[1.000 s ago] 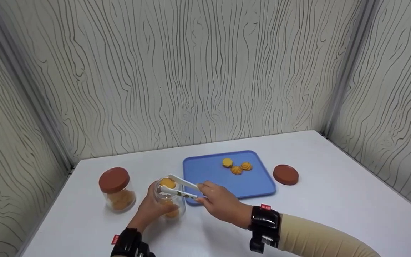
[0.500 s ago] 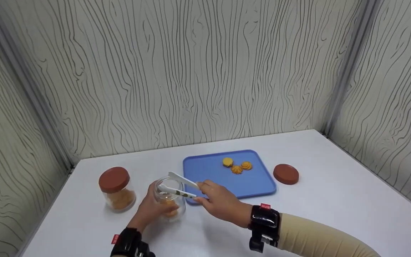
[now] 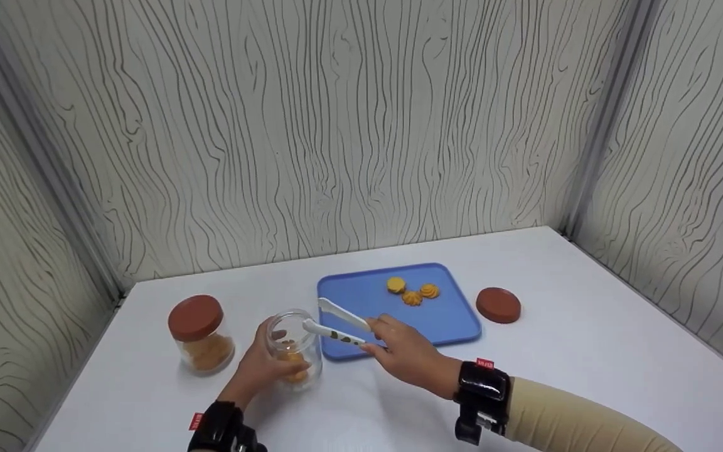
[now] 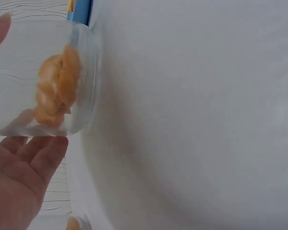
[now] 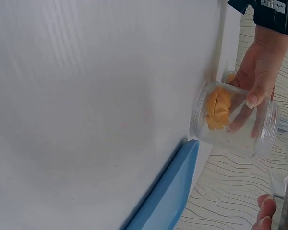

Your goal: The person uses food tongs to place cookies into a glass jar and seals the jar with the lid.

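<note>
Drawing white tongs (image 3: 334, 334) rightward off mouth of lidless jar (image 3: 312, 361) since earlier frame; holding them wide in right hand (image 3: 408, 353), pinching nothing between tips. Steadying clear, smooth-walled jar at lower centre in left hand (image 3: 262, 365), showing lumpy orange cookies (image 5: 218, 109) near base. Probably needing light squeeze for ridged cookies (image 3: 412, 298) on blue, raised-rim tray (image 3: 361, 298), right of centre; firm jar hold against tipping. Leaving round red-brown lid (image 3: 498, 305) farther right, capped jar (image 3: 201, 339) at left.

The right hand (image 3: 413, 355) has drawn the tongs (image 3: 338, 336) rightward, their cookie (image 3: 293, 358) apparently down in the open jar (image 3: 309, 353).
</note>
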The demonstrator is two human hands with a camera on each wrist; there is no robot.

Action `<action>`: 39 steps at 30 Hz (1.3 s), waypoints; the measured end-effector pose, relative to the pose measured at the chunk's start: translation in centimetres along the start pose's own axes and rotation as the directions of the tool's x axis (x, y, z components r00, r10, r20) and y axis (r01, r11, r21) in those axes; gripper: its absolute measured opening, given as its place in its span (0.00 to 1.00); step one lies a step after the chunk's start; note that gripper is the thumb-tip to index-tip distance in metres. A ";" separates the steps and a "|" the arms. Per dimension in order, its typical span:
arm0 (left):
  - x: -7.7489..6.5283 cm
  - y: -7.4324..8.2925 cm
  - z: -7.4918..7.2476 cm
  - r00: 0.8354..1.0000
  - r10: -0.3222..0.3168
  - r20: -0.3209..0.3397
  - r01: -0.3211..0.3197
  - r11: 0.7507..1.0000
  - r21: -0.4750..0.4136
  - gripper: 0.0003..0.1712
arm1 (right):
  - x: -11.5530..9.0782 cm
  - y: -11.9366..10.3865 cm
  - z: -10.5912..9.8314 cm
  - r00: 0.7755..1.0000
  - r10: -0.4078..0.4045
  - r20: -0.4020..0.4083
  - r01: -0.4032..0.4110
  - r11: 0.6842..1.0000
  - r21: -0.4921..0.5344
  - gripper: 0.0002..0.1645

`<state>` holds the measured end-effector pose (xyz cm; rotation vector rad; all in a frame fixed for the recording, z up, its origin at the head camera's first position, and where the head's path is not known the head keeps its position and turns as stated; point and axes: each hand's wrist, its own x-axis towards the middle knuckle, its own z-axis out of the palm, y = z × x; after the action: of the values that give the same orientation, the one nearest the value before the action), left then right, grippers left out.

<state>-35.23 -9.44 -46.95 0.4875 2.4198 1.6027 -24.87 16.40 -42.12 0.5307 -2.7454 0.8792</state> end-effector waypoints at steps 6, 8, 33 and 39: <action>0.1 0.0 0.0 1.000 -0.006 -0.003 0.006 1.000 -0.001 0.59 | -0.4 1.1 -0.1 0.999 -0.005 -0.040 0.005 1.000 0.002 0.26; 0.1 0.0 0.0 1.000 -0.007 -0.004 0.007 1.000 -0.005 0.59 | -0.5 1.4 -0.1 0.999 0.002 -0.040 -0.002 1.000 0.000 0.26; 0.2 -0.2 0.2 1.000 0.010 -0.011 -0.010 1.000 0.001 0.59 | -2.9 3.9 -1.6 0.993 0.079 -0.087 -0.079 0.997 -0.001 0.26; 0.2 -0.3 0.3 1.000 0.018 -0.014 -0.019 1.000 -0.008 0.58 | -3.1 4.2 -1.8 0.992 0.098 -0.081 -0.098 0.995 0.004 0.27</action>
<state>-35.38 -9.26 -47.36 0.5005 2.4252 1.6278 -23.55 21.50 -43.85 0.3551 -2.7173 0.9025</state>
